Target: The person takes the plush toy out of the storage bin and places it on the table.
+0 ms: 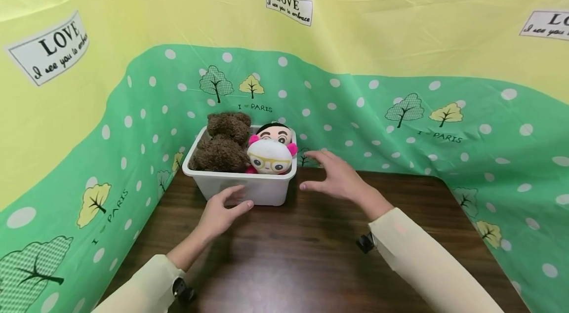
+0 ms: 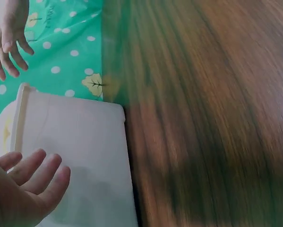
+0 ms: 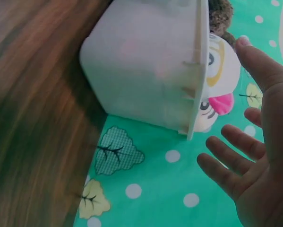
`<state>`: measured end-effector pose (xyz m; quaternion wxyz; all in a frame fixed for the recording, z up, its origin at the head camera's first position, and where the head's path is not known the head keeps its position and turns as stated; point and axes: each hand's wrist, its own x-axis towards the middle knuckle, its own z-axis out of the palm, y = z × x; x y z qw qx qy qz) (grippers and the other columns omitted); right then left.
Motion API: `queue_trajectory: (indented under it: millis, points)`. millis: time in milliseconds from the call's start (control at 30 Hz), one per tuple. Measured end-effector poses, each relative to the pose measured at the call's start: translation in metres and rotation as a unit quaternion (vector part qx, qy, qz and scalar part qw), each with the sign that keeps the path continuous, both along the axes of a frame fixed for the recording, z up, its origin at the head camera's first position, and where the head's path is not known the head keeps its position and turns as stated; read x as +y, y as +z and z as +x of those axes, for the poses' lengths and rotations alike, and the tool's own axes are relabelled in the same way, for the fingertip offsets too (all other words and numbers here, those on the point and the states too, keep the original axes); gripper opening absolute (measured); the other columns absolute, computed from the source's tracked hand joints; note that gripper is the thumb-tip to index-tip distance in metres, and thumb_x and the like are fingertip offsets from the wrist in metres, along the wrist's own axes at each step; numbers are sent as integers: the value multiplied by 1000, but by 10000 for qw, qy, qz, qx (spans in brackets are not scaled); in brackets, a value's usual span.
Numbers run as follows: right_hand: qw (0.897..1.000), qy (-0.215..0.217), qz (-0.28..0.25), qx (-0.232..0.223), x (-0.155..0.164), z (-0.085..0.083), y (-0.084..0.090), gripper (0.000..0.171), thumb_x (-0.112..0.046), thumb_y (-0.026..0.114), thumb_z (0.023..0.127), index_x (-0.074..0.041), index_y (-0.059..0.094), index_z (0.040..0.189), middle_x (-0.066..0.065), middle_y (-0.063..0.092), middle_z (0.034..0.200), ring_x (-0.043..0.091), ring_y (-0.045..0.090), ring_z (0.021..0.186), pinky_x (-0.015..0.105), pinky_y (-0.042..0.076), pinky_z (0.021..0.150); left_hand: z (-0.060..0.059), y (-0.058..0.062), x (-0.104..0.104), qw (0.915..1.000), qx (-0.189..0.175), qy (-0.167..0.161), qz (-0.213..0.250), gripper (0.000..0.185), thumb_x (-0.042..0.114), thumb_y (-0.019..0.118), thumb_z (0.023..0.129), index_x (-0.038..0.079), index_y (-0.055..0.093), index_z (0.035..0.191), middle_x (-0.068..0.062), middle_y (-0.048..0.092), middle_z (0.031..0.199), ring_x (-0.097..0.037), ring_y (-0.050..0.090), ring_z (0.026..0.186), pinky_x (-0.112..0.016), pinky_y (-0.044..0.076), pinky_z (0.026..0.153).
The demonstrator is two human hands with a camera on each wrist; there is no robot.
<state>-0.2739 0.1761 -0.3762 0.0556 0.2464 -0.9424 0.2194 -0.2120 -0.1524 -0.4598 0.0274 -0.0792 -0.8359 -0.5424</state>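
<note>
A white plastic bin (image 1: 242,187) stands at the back left of the table, filled with plush toys. On its left side sits a brown fuzzy plush (image 1: 224,147). To the right is a white-headed plush with yellow glasses and pink ears (image 1: 271,157), in front of a doll with dark hair and thick brows (image 1: 276,131). My left hand (image 1: 221,212) is at the bin's front wall with loosely spread fingers; whether it touches the wall I cannot tell. Just right of the bin, apart from it, my right hand (image 1: 336,177) hovers with fingers extended and nothing in it.
The dark wood table (image 1: 329,254) runs forward and right of the bin. A green and yellow printed cloth (image 1: 355,120) hangs along the back and sides, right behind the bin.
</note>
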Motion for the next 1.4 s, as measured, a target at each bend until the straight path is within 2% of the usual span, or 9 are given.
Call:
queue_trajectory:
  millis: [100, 167, 267, 433, 667, 833, 1033, 1200, 1400]
  points:
    - [9998, -25, -178, -39, -11, -9, 4, 91, -70, 73, 68, -22, 46, 141, 0, 53, 132, 21, 54, 117, 45, 49, 96, -5, 1, 1, 9974, -383, 35, 607, 60, 41, 75, 83, 11, 58, 132, -10, 70, 115, -25, 67, 105, -41, 57, 84]
    - [9996, -50, -269, -40, -18, -15, 8, 90, -68, 74, 68, -21, 47, 140, 1, 53, 134, 22, 54, 117, 45, 49, 97, -9, 2, 1, 9924, -716, 96, 994, 58, 38, 75, 84, 10, 58, 132, -11, 70, 114, -27, 67, 106, -42, 58, 83]
    - [9994, -32, -336, 15, -29, -24, 11, 84, -62, 77, 70, -22, 49, 138, 2, 55, 130, 21, 54, 114, 45, 49, 95, -13, 5, 3, 9810, -1212, 205, 1502, 55, 36, 73, 86, 10, 57, 132, -12, 69, 117, -33, 65, 108, -44, 58, 82]
    - [9991, -25, -427, 40, -45, -36, 17, 78, -53, 80, 72, -20, 51, 136, 2, 56, 125, 19, 53, 110, 43, 50, 93, -19, 7, 4, 9615, -1645, 310, 2178, 55, 37, 73, 85, 7, 58, 129, -15, 68, 118, -38, 63, 111, -43, 58, 82]
    - [9989, -161, -369, -255, -66, -50, 21, 81, -53, 80, 72, -17, 50, 137, 6, 57, 122, 23, 53, 111, 42, 51, 91, -28, 3, 5, 9401, -1868, 665, 2772, 52, 40, 75, 82, 6, 63, 119, -11, 73, 106, -36, 64, 110, -39, 59, 78]
    - [9988, -58, -381, -290, -75, -59, 17, 75, -51, 80, 73, -16, 54, 134, 4, 60, 121, 20, 55, 107, 38, 53, 86, -34, 3, 5, 9239, -1974, 976, 3128, 46, 37, 76, 83, 8, 61, 115, -6, 75, 100, -26, 70, 100, -40, 59, 79]
    - [9990, 72, -445, -67, -81, -67, 10, 69, -48, 82, 71, -15, 58, 127, 3, 63, 115, 20, 57, 99, 36, 53, 79, -40, 7, 5, 9163, -1823, 1370, 3293, 43, 36, 77, 82, 6, 62, 109, -5, 76, 95, -19, 72, 92, -34, 60, 73]
    - [9992, 29, -385, -31, -83, -70, 6, 64, -46, 83, 72, -16, 60, 124, 3, 63, 113, 21, 56, 99, 37, 53, 79, -45, 6, 5, 9067, -1876, 1473, 3480, 40, 33, 77, 82, 5, 62, 107, -4, 76, 91, -17, 73, 88, -30, 59, 70]
    - [9988, -222, -435, -83, -86, -70, 5, 54, -39, 84, 73, -19, 63, 118, 0, 63, 108, 19, 55, 96, 36, 52, 79, -47, 5, 6, 9043, -1878, 1525, 3517, 37, 29, 76, 84, 5, 61, 108, -3, 76, 90, -15, 73, 85, -28, 58, 68]
